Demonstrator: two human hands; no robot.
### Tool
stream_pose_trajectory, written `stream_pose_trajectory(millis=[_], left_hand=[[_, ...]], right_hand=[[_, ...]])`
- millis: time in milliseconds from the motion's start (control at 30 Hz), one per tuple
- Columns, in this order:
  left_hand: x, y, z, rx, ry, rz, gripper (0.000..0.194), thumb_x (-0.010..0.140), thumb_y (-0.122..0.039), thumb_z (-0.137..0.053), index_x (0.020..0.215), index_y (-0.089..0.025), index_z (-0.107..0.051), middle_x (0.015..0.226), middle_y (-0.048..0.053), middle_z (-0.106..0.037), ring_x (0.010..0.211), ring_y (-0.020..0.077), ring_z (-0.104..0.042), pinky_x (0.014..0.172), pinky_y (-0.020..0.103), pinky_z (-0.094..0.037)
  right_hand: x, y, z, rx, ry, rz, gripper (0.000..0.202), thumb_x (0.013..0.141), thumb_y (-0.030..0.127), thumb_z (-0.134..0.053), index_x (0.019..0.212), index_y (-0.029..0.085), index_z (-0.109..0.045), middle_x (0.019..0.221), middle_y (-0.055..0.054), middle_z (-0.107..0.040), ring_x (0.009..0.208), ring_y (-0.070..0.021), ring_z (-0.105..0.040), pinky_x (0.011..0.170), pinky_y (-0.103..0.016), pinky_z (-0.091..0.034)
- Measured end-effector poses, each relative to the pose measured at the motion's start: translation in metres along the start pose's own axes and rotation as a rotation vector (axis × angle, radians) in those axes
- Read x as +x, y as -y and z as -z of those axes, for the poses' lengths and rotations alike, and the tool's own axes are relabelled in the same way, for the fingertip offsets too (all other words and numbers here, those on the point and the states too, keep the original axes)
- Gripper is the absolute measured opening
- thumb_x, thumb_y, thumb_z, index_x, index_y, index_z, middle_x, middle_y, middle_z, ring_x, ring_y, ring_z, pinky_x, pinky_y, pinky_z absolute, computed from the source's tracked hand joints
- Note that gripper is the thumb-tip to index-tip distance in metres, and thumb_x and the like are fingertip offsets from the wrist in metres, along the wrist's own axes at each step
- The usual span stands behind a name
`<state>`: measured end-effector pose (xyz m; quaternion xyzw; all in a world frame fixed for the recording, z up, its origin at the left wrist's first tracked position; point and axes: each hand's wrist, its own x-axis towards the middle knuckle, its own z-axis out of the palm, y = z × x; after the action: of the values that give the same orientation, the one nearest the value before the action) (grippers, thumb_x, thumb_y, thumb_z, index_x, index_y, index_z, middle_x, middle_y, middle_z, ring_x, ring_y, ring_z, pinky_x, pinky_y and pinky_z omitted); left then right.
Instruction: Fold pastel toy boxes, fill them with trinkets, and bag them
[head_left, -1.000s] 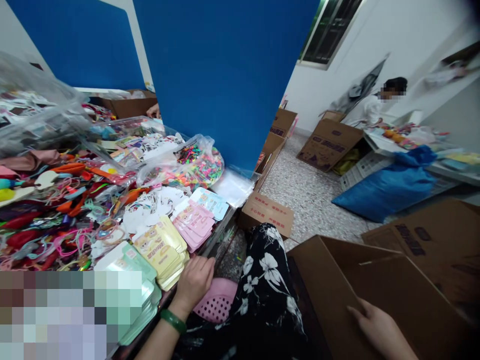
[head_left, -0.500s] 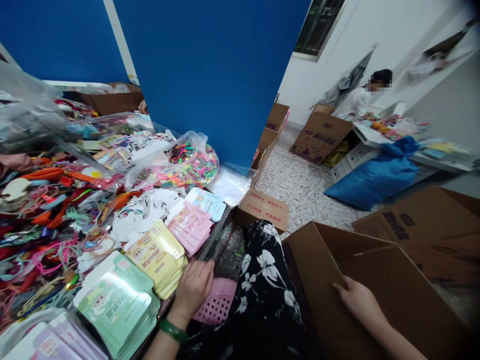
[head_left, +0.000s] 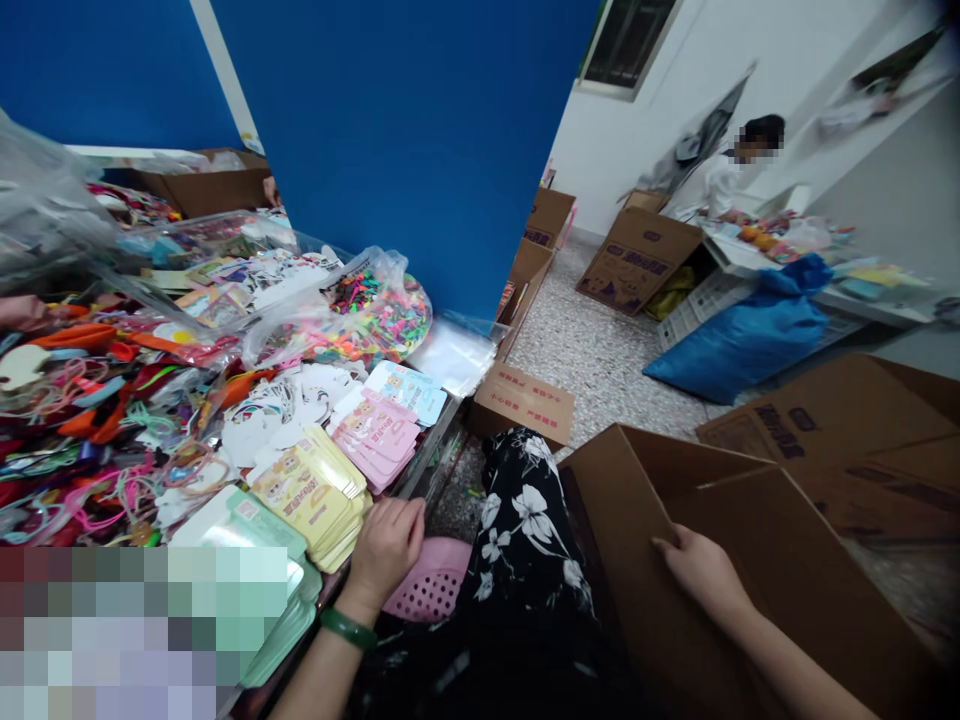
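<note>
My right hand (head_left: 706,572) grips the upper edge of a large open cardboard box (head_left: 630,540) on my right, thumb and fingers on either side of the wall. At the table's front edge rests my left hand (head_left: 386,548), a green bangle (head_left: 348,628) on its wrist. Its fingers are curled; whatever may be in them is hidden. Beside it lie stacks of printed cards: yellow (head_left: 311,495), pink (head_left: 375,437), light blue (head_left: 409,390) and green (head_left: 281,625). White cut-out cards (head_left: 262,420) lie behind them. Pixelation covers the lower left corner.
Colourful hair ties (head_left: 82,420) heap the table's left, near a bag of small bright pieces (head_left: 390,315). A blue partition (head_left: 405,150) stands behind. A pink perforated basket (head_left: 431,580) is by my leg. A small carton (head_left: 521,400), a blue sack (head_left: 742,335) and a person (head_left: 709,190) are beyond.
The view has shifted slightly, so most things sit a little higher and further left. Both hands keep their places, the right on the box edge, the left at the table edge.
</note>
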<state>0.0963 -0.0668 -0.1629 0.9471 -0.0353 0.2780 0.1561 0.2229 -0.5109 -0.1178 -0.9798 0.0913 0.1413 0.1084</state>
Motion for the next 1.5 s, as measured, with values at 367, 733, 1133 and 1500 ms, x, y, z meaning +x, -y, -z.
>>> stream_pose_trajectory(millis=[367, 733, 1133, 1500], left_hand=[[-0.006, 0.001, 0.000, -0.045, 0.002, 0.031, 0.017, 0.091, -0.016, -0.047, 0.089, -0.017, -0.065, 0.073, 0.006, -0.064, 0.073, 0.0204, -0.059, 0.070, 0.034, -0.046], [-0.004, 0.001, 0.002, -0.080, 0.013, 0.044, 0.020, 0.092, -0.016, -0.046, 0.087, -0.017, -0.065, 0.073, 0.006, -0.064, 0.075, 0.0207, -0.059, 0.071, 0.035, -0.046], [-0.005, 0.000, 0.000, -0.049, 0.009, 0.039, 0.019, 0.091, -0.016, -0.046, 0.086, -0.018, -0.065, 0.072, 0.006, -0.062, 0.072, 0.0211, -0.057, 0.068, 0.035, -0.044], [-0.006, -0.003, 0.000, 0.009, -0.016, 0.046, 0.020, 0.092, -0.016, -0.045, 0.086, -0.018, -0.064, 0.071, 0.005, -0.062, 0.072, 0.0202, -0.058, 0.068, 0.035, -0.044]], right_hand=[[-0.001, 0.011, 0.009, -0.042, -0.027, 0.021, 0.036, 0.078, 0.029, -0.050, 0.102, 0.013, -0.070, 0.091, -0.012, -0.073, 0.089, -0.0302, -0.067, 0.071, -0.031, -0.048], [-0.006, 0.013, 0.011, -0.043, -0.007, 0.033, 0.038, 0.078, 0.029, -0.049, 0.104, 0.011, -0.069, 0.091, -0.013, -0.074, 0.088, -0.0300, -0.067, 0.072, -0.031, -0.049], [-0.020, 0.020, -0.002, -0.023, 0.005, 0.060, 0.036, 0.081, 0.030, -0.047, 0.104, 0.013, -0.069, 0.093, -0.011, -0.074, 0.090, -0.0278, -0.068, 0.074, -0.029, -0.048], [0.004, 0.016, 0.003, -0.042, -0.014, 0.087, 0.032, 0.078, 0.030, -0.048, 0.096, 0.015, -0.069, 0.091, -0.011, -0.074, 0.091, -0.0294, -0.068, 0.075, -0.030, -0.048]])
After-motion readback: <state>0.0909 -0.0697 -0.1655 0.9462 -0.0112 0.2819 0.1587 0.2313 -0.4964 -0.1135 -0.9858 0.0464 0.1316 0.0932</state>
